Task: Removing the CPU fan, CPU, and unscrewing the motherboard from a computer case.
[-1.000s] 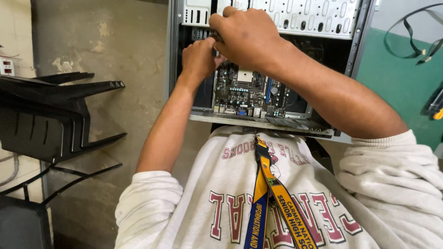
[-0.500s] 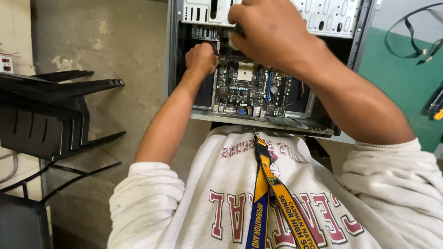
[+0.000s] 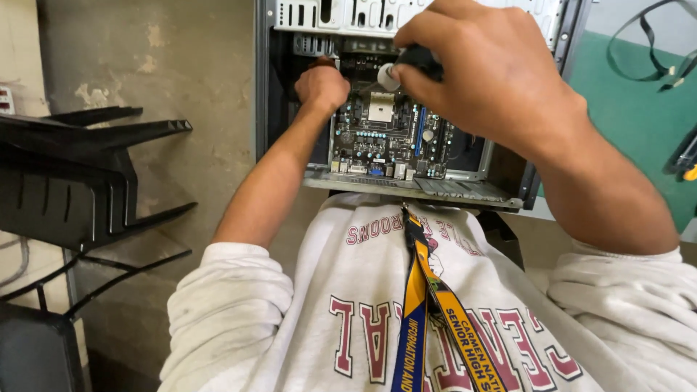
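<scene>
Even, soft daylight, faint shadows inside the computer case (image 3: 290,109), sharp focus, slight wide-angle bending at edges

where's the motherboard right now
In the head view the motherboard sits inside the open computer case, upper centre of the picture, just right of the left hand and below the right hand.

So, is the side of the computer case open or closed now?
Open. The computer case has no side panel on, so the motherboard inside shows, and the left hand reaches into it.
</scene>
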